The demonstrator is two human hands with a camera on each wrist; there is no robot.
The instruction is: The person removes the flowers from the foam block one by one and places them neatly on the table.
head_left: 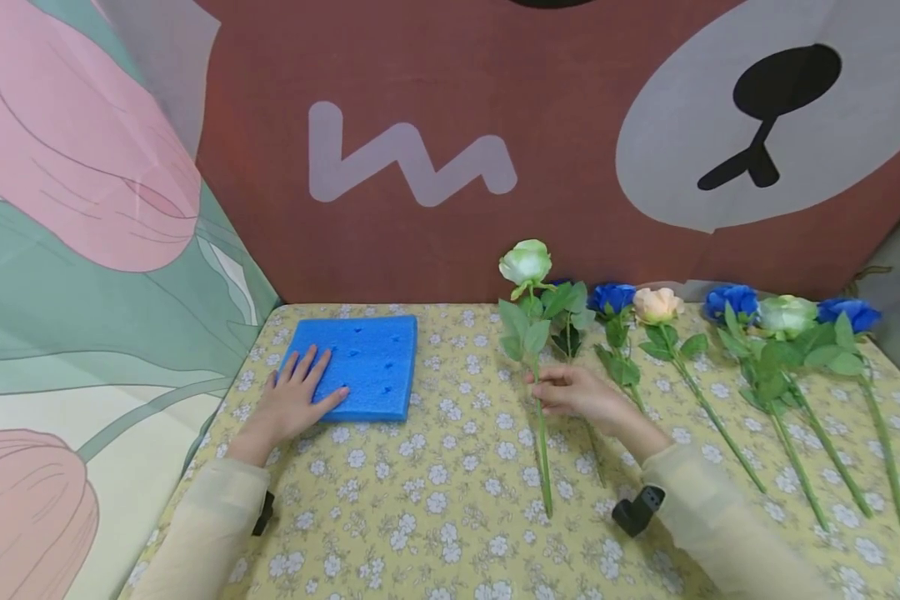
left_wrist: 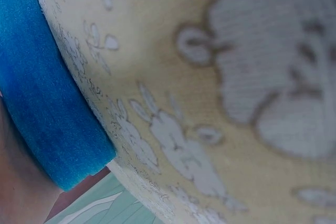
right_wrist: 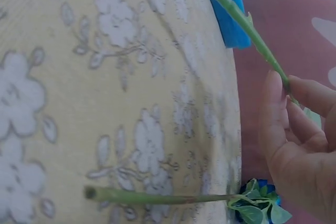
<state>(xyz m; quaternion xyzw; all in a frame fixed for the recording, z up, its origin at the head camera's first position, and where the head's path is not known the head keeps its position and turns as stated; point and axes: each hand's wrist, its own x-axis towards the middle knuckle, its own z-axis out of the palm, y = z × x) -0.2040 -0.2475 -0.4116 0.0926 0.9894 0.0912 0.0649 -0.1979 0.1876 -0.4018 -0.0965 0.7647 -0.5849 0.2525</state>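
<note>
My left hand [head_left: 292, 404] lies with spread, straight fingers on a blue foam block [head_left: 371, 354] at the table's left; several small holes dot its top. In the left wrist view the foam's side [left_wrist: 50, 93] shows, with part of the hand [left_wrist: 21, 177] beside it. My right hand [head_left: 581, 396] pinches the green stem of an artificial rose with a pale green-white bloom [head_left: 526, 263], held near upright above the tablecloth. Thumb and fingertips meet on the stem [right_wrist: 252, 32] in the right wrist view. Behind that hand lies a blue rose [head_left: 561, 285], its bloom partly hidden by leaves.
Across the right side lie more artificial roses: a blue one [head_left: 612, 297], a peach one [head_left: 657, 306], another blue one [head_left: 731, 302], a pale green one [head_left: 787, 316] and a blue one [head_left: 849, 314]. A floral cloth [head_left: 420, 533] covers the table, against a printed backdrop [head_left: 390, 250].
</note>
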